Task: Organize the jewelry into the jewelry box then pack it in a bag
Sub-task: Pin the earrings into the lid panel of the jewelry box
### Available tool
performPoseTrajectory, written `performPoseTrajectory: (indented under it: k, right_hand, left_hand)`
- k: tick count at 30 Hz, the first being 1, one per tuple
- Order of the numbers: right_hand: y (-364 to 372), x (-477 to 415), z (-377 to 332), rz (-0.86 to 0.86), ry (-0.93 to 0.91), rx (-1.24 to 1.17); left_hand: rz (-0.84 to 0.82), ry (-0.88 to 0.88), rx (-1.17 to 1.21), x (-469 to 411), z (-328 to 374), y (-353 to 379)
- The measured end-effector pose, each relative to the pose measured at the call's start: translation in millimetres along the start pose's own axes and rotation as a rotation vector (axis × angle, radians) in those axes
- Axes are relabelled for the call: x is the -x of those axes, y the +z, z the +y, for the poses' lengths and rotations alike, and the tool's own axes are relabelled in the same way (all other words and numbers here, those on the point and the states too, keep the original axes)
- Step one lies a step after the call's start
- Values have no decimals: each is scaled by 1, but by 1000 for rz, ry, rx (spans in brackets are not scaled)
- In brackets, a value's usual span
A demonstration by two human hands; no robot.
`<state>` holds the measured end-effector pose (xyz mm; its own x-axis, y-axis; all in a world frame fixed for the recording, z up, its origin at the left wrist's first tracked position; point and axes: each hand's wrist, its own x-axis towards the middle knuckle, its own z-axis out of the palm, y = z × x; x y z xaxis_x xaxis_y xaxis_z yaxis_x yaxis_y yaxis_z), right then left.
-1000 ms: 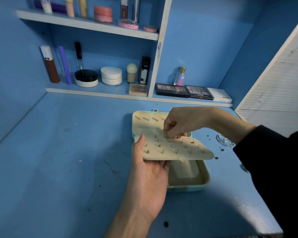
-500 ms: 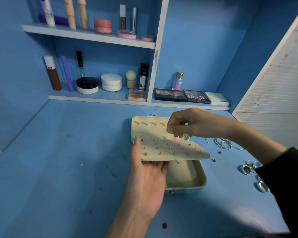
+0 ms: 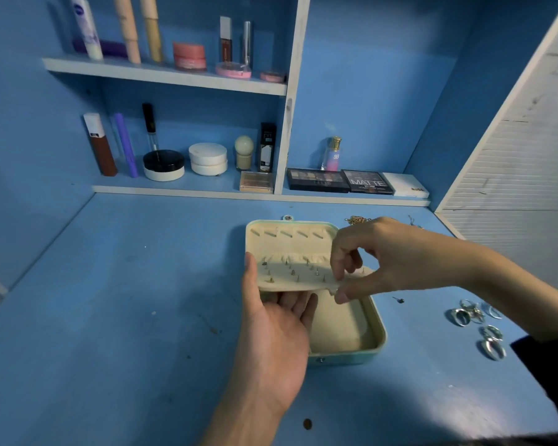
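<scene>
An open teal jewelry box (image 3: 379, 344) with a cream lining lies on the blue desk. Its cream earring flap (image 3: 290, 278), studded with several small earrings, is lifted over the tray. My left hand (image 3: 271, 333) holds the flap's left edge, thumb on top and fingers underneath. My right hand (image 3: 384, 255) pinches the flap's right front corner between thumb and fingers. Several silver rings (image 3: 477, 323) lie on the desk to the right of the box. A loose stud (image 3: 399, 300) lies between box and rings. A gold chain (image 3: 356, 219) shows behind my right hand.
Shelves (image 3: 190, 189) at the back carry cosmetics: jars, tubes, bottles and eyeshadow palettes (image 3: 339, 180). A white slatted panel (image 3: 522, 175) closes the right side. The blue desk surface (image 3: 126, 300) stretches left of the box. A small brown spot (image 3: 307, 423) lies near the front.
My right hand has moved from the middle of the flap to its right front corner and now pinches it. The flap has tipped further toward the lid. My left hand keeps its hold.
</scene>
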<state>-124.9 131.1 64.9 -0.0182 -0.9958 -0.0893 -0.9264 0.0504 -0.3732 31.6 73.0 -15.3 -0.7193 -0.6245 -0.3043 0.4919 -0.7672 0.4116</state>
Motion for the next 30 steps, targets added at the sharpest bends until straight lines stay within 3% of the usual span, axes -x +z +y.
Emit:
performPoseTrajectory:
  k: [10, 22, 26, 30]
  right_hand:
    - [-23, -13, 5, 144, -67, 8]
    - [-37, -38, 11, 247, -26, 173]
    - [-33, -48, 15, 286, 26, 245]
    - [-26, -56, 17, 336, 62, 330]
  left_hand:
    - [87, -59, 76, 0, 2, 2]
    - [36, -91, 16, -2, 7, -4]
    - [-38, 115, -171, -5, 24, 1]
    - [47, 540, -647, -29, 50, -8]
